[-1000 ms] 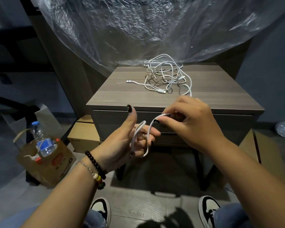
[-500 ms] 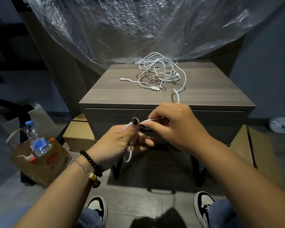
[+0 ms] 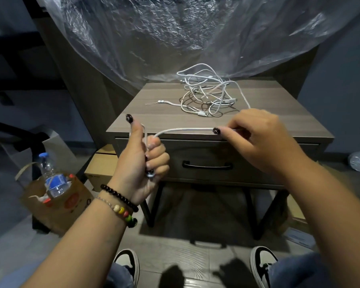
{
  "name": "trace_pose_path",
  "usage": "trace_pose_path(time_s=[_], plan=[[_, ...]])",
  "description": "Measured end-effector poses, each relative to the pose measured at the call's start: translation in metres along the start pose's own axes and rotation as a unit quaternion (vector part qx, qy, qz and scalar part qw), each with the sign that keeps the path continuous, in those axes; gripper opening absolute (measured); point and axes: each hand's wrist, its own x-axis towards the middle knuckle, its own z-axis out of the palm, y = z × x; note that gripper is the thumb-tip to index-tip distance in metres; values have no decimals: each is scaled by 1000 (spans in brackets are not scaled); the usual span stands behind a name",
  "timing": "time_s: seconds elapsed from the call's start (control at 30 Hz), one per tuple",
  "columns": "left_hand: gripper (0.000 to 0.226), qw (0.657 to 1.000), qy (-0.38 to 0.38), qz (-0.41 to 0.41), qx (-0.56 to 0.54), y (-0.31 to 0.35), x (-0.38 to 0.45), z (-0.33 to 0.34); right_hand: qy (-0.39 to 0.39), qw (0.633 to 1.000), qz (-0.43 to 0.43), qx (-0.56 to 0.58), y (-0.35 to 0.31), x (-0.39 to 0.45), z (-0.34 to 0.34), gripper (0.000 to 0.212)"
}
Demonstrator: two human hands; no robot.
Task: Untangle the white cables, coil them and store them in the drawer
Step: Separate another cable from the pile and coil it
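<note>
Head view: left hand (image 3: pixel 142 163) fisted around thin white rubbery cable (image 3: pixel 185 129), right hand (image 3: pixel 258 142) pinching same strand taut. Behind, tangled white cords (image 3: pixel 208 94) heaped on grey wood-grain nightstand (image 3: pixel 154 113).

Both forearms reach forward from the bottom of the view. The left hand (image 3: pixel 142 161) is raised in a fist, thumb upright, fingers curled round a cable (image 3: pixel 185 129), beaded bracelets at its wrist. The right hand (image 3: pixel 262 140), held level with it and well apart, pinches the same cable between thumb and forefinger, knuckles up.
</note>
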Motion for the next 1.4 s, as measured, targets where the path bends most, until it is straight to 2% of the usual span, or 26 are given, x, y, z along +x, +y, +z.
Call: trace_pose_path(time_s=[0.1,0.23,0.33,0.4,0.5,0.57,0.7,0.8,0.93,1.03,1.13,1.27,1.4], plan=[[52,999,30,24,-12,0,3,0,12,1000,22,17,-18,-2,12,36],[45,995,49,17,83,-22,8,5,-13,999,11,52,-57,-13,41,24],[56,986,62,37,152,-30,10,6,-21,996,36,73,-73,-15,46,15],[71,976,65,33,203,-32,9,6,-30,995,53,76,-81,-16,46,17],[85,981,32,1,193,-32,5,8,-45,996,49,52,-89,-17,46,25],[88,982,22,-3,186,-27,3,9,-48,997,45,35,-89,-17,46,22],[78,983,15,-18,181,-19,1,8,-51,998,35,-17,-87,-16,42,16],[56,985,-10,0,171,-17,1,9,-57,997,44,-28,-87,-16,40,12],[32,982,42,2,185,-22,3,10,-124,992,17,-28,-91,-18,38,21],[32,981,108,24,158,-22,7,10,-181,983,13,10,-92,-18,38,30],[34,983,157,50,86,-21,13,9,-185,982,14,37,-95,-16,37,28],[41,985,138,46,-88,-22,16,9,-174,984,16,45,-89,-13,38,26],[47,976,147,60,-152,-17,22,6,-155,985,22,68,-82,-13,38,25]])
